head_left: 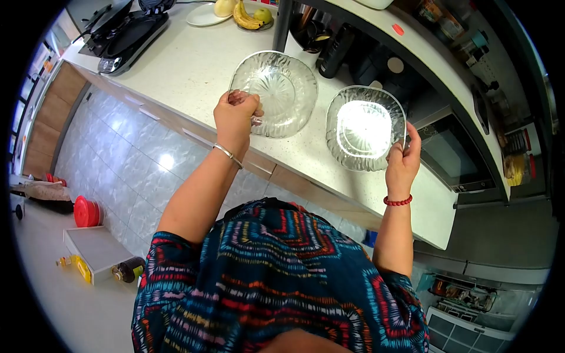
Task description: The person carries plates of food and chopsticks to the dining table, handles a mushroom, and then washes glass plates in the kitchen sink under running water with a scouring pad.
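Note:
My left hand (pixel 236 115) is closed on the near left rim of a clear glass plate (pixel 279 88) with a starburst pattern at its centre. The plate is held up over the counter. In my right hand (pixel 405 156) is a second clear glass plate (pixel 365 126), squarish with rounded corners, gripped at its lower right edge. Bright light glares off its middle. The two plates are apart, side by side. Fingers of both hands partly show through the glass.
Under the plates runs a white counter (pixel 182 65). An open electric griddle (pixel 132 44) stands at the left. Bananas (pixel 247 16) and a white plate (pixel 203 16) lie at the back. A shelf with a black bottle (pixel 336 53) and a microwave (pixel 453 153) borders the right.

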### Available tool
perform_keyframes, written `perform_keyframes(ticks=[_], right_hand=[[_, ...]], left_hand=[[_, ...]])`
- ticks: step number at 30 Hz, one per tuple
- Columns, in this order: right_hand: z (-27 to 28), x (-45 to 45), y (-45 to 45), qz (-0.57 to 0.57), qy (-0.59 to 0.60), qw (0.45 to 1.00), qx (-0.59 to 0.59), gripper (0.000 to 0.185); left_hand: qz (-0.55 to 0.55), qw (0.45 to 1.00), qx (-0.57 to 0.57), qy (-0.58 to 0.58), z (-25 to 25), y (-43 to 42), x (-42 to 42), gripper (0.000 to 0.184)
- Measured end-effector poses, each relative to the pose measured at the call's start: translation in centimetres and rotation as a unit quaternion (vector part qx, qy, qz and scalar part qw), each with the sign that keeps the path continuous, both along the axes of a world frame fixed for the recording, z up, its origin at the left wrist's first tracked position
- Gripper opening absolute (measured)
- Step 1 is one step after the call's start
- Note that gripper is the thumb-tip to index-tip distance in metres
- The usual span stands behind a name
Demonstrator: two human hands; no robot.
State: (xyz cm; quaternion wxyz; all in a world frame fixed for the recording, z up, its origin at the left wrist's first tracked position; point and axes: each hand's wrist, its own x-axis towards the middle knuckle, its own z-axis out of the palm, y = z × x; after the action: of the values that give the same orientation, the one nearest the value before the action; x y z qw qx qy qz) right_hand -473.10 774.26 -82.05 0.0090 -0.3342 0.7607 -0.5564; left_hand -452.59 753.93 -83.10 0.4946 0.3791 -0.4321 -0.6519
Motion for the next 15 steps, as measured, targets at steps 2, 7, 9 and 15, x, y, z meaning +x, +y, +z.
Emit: perform_keyframes(ticks=[2,7,9,15], right_hand=[[0.3,0.0,0.2,0.104,-0.103,0.988,-0.052,0.039],[1.5,1.5,-0.7,0.276,-0.115,0.954,0.024,0.026],[1.7,2.4,-1.9,0.306,-0.081,0.948,0.024,0.019],[4.5,4.8,-4.8,0.415,0.086,0.904,0.051,0.016]], left_hand=[[-0.002,0.999,0.028,-0.031,0.3,-0.1,0.0,0.015],[-0.015,0.997,0.073,0.003,0.6,0.2,-0.7,0.025],[-0.031,0.995,0.093,0.024,0.9,0.8,-1.1,0.027],[-0.118,0.987,0.11,0.015,2.9,2.2,-1.5,0.027]])
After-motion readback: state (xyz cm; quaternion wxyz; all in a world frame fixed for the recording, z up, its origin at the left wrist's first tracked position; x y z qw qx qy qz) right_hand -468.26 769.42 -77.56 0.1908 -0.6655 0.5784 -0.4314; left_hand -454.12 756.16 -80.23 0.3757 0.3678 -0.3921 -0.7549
